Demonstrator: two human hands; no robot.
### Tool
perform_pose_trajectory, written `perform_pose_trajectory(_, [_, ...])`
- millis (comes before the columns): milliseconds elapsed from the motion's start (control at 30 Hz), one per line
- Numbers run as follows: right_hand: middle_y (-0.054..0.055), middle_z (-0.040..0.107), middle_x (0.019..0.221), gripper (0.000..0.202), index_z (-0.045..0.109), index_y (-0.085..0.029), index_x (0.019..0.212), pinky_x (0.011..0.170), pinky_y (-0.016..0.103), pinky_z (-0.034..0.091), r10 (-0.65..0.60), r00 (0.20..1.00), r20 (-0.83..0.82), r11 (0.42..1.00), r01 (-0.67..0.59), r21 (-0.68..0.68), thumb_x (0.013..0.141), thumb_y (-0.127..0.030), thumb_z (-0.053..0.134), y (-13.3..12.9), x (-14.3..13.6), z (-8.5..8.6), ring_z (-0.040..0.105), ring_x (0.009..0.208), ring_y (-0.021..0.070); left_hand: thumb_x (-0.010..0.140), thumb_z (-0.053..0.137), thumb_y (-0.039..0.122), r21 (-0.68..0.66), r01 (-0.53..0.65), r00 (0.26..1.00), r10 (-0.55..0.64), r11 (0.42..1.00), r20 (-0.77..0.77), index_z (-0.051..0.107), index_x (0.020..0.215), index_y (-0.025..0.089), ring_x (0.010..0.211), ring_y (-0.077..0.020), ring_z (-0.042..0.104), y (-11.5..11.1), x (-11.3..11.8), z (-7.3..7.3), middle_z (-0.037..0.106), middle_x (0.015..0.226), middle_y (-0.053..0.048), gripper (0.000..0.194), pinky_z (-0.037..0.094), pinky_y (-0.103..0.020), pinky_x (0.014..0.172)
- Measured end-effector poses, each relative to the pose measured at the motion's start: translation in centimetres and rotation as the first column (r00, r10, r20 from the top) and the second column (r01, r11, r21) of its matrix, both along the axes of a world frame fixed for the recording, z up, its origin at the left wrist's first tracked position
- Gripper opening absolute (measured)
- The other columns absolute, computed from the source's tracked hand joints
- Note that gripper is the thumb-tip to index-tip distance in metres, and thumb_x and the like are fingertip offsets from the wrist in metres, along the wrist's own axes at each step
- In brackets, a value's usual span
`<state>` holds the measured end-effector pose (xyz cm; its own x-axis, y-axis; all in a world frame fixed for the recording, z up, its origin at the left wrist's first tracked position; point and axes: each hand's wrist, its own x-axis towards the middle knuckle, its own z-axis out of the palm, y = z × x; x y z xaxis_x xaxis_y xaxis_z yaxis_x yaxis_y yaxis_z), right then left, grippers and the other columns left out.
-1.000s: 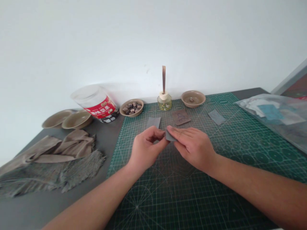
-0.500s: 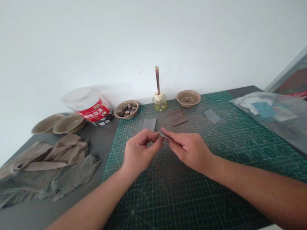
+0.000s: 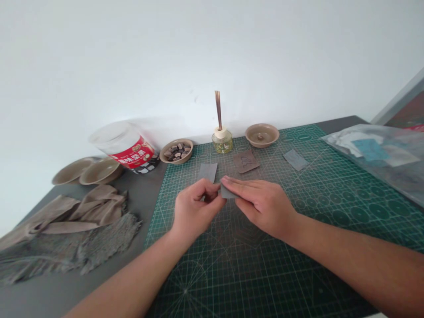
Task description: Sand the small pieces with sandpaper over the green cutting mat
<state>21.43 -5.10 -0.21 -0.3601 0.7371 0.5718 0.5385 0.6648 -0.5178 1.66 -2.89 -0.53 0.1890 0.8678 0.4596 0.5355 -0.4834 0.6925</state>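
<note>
My right hand (image 3: 266, 204) grips a small piece of grey sandpaper (image 3: 227, 192), its fingers stretched along the top of the sheet and the thumb below. Close against it, my left hand (image 3: 195, 207) is closed in a pinch at the sheet's left edge. Whatever sits between the left fingertips is too small and covered to name. Both hands are above the green cutting mat (image 3: 212, 274). Just beyond them lie a grey sheet (image 3: 208, 171), a brown sheet with dark marks (image 3: 246, 161) and a further grey piece (image 3: 295, 160).
Small stone-like pieces fill a bowl (image 3: 176, 151) at the back, left of a reed diffuser (image 3: 222, 140). Another bowl (image 3: 262, 135) stands to its right. Leftward are a plastic tub (image 3: 132, 152), two bowls (image 3: 101, 171) and a crumpled cloth (image 3: 82, 234). A plastic bag (image 3: 391, 154) lies right.
The sandpaper has tilted, so more of its grey face shows between my hands. My right fingers have straightened over it. The view has shifted slightly.
</note>
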Motion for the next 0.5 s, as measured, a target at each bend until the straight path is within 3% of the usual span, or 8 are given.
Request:
perform_pose_trajectory(333, [0.004, 0.070, 0.128, 0.040, 0.061, -0.019, 0.136, 0.093, 0.034, 0.057, -0.066, 0.997, 0.042, 0.997, 0.064, 0.033, 0.097, -0.017, 0.051, -0.33, -0.24, 0.08, 0.071, 0.107, 0.0196, 0.079, 0.070, 0.019, 0.038, -0.003, 1.000, 0.004, 0.999, -0.014, 0.059, 0.067, 0.018, 0.051, -0.0082, 0.047, -0.35, -0.12, 0.40, 0.055, 0.057, 0.005, 0.016, 0.037, -0.021, 0.051])
perform_pose_trajectory(433, [0.006, 0.068, 0.131, 0.042, 0.058, -0.020, 0.139, 0.096, 0.036, 0.056, -0.017, 1.000, 0.025, 0.998, 0.015, 0.065, 0.097, -0.018, 0.051, -0.43, -0.33, 0.10, 0.070, 0.111, 0.0207, 0.078, 0.070, 0.017, 0.057, 0.026, 1.000, -0.026, 0.998, 0.001, 0.059, 0.069, 0.019, 0.052, -0.0085, 0.048, -0.48, -0.28, 0.39, 0.056, 0.058, 0.005, 0.014, 0.039, -0.021, 0.052])
perform_pose_trajectory(500, [0.005, 0.069, 0.129, 0.042, 0.058, -0.022, 0.139, 0.095, 0.034, 0.057, 0.019, 0.999, -0.040, 1.000, -0.019, -0.012, 0.097, -0.019, 0.052, -0.26, -0.38, 0.03, 0.071, 0.109, 0.0201, 0.080, 0.071, 0.020, 0.069, 0.014, 1.000, -0.014, 0.998, 0.000, 0.059, 0.068, 0.019, 0.053, -0.0088, 0.048, -0.53, -0.35, 0.40, 0.055, 0.058, 0.005, 0.017, 0.039, -0.022, 0.052])
